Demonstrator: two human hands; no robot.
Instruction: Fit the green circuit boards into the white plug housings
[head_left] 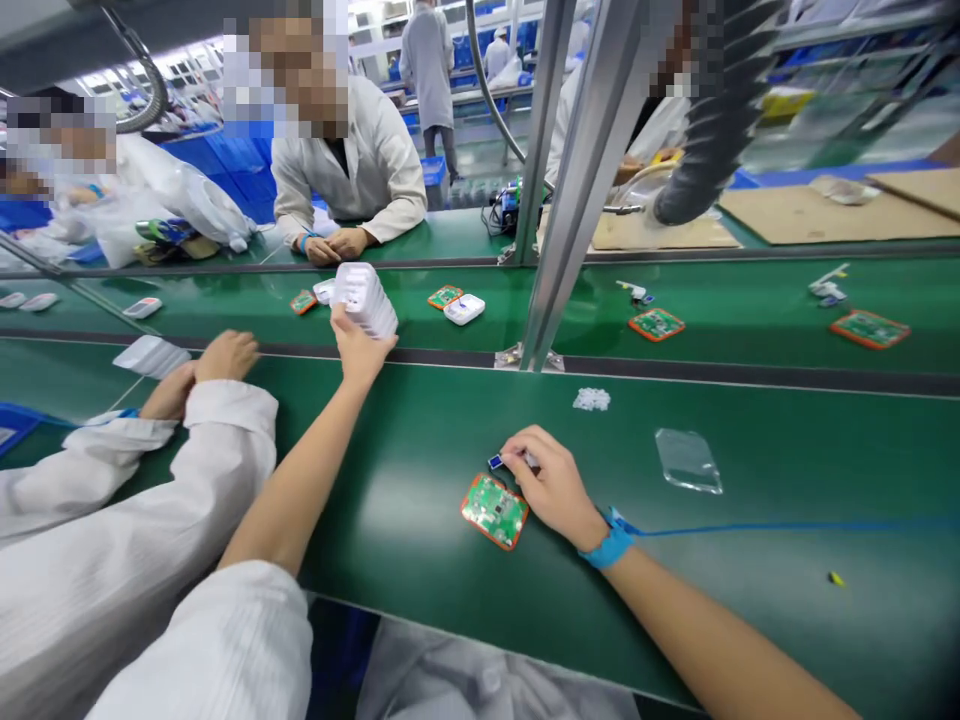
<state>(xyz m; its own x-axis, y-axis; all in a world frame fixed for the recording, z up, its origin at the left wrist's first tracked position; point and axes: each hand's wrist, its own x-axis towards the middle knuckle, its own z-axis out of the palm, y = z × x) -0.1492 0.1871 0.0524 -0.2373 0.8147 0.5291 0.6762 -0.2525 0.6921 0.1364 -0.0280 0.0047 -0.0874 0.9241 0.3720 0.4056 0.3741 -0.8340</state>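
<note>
My left hand (pixel 361 352) is stretched out over the conveyor's near edge, its fingers closed round a stack of white plastic casings (pixel 366 296). On the green bench my right hand (pixel 551 482) pinches a small module with a dark blue, white-edged face (pixel 496 462); the rest of it is hidden by the fingers. Just below that hand lies a green circuit board (pixel 493 512) in an orange frame. A blue wrist strap (pixel 609 543) with a cord circles my right wrist.
Small white parts (pixel 592 399) and a clear plastic sheet (pixel 688 461) lie on the bench. Framed boards (pixel 657 324) and a white casing (pixel 464 309) rest on the conveyor (pixel 585 340). A metal post (pixel 566 210) rises beyond my right hand. A co-worker's hand (pixel 227 356) is close on the left.
</note>
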